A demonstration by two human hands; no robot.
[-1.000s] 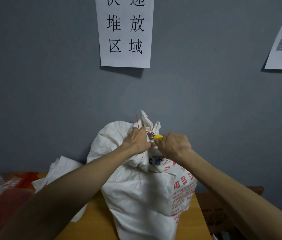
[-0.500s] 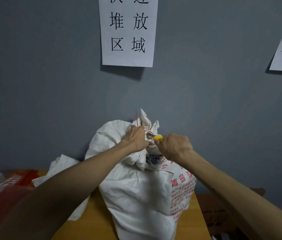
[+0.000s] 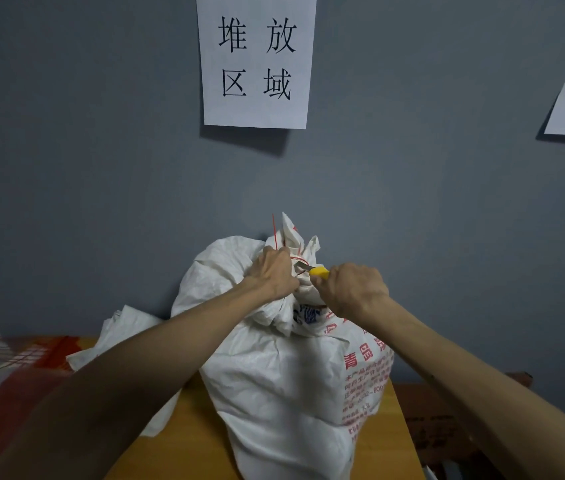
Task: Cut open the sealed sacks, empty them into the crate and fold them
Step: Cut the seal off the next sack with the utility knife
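Observation:
A full white woven sack (image 3: 284,382) with red print stands upright on a wooden table (image 3: 184,448). Its gathered neck is tied with a thin red tie (image 3: 300,263). My left hand (image 3: 272,271) grips the bunched neck just below the tie. My right hand (image 3: 352,289) holds a yellow-handled cutter (image 3: 319,271), and its blade tip lies against the red tie at the neck. The crate is not visible.
A second white sack (image 3: 121,341) lies slumped behind the first on the left. A red blurred object (image 3: 21,368) sits at the far left. The grey wall stands close behind, with paper signs (image 3: 256,60) on it. A dark brown box (image 3: 430,420) is right of the table.
My right hand has shifted slightly right, so more of the yellow handle and the blade shows at the tie. The left hand keeps its grip on the neck.

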